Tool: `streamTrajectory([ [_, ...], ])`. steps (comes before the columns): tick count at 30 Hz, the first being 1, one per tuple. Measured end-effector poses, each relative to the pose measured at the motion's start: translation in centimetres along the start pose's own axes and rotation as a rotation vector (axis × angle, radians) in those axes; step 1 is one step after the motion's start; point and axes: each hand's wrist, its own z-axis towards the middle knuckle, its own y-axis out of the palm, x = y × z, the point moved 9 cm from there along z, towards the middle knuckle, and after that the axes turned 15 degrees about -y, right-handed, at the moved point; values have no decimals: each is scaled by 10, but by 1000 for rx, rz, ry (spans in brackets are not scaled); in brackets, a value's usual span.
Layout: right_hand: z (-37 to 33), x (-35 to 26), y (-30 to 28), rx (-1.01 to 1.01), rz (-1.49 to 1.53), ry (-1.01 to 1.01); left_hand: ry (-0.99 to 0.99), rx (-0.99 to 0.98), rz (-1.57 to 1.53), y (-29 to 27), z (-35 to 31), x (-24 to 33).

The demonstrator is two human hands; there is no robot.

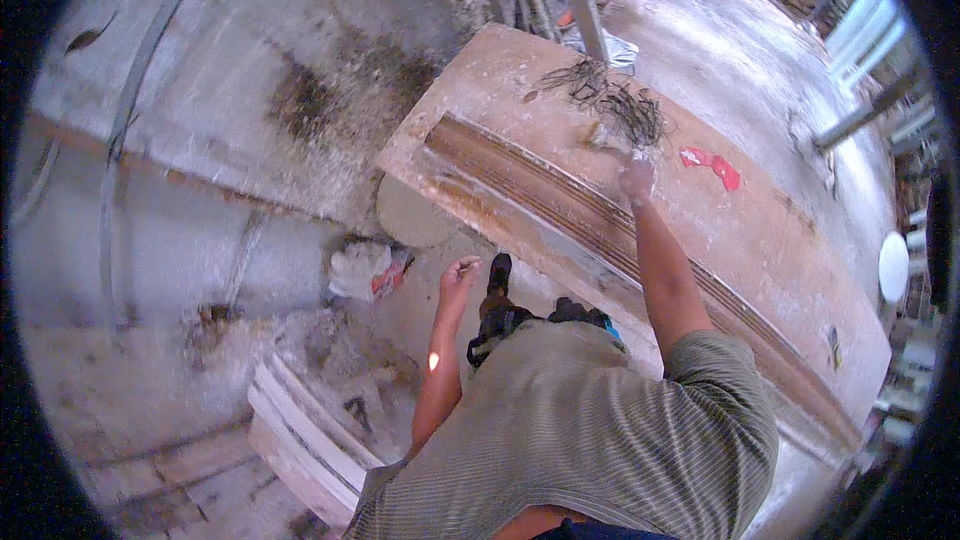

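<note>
Long, brn ribbed strip (540, 185), straight, nr R hand (638, 180).

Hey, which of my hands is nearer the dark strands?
Your right hand, close to the dark strands on the tabletop; your left hand is farther, outside the tabletop's edge.

Right hand (637, 180) reaches across long ridged moulding (535, 178), near dark stringy tangle (635, 118); left hand (459, 272) hangs beside tabletop (790, 250).
</note>
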Motion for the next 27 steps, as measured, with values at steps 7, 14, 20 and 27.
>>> streamTrajectory([
  [7, -17, -1, 2, -166, -45, 214, -131, -243, 379, -29, 110, 57],
  [14, -17, -58, -102, 447, 590, 226, -380, -543, 105, -32, 204, 52],
  [20, -29, -123, -172, 568, 774, 354, -619, -647, -25, -7, 267, 15],
  [27, -46, -149, -111, 356, 672, 333, -555, -773, -16, 62, 299, 32],
])
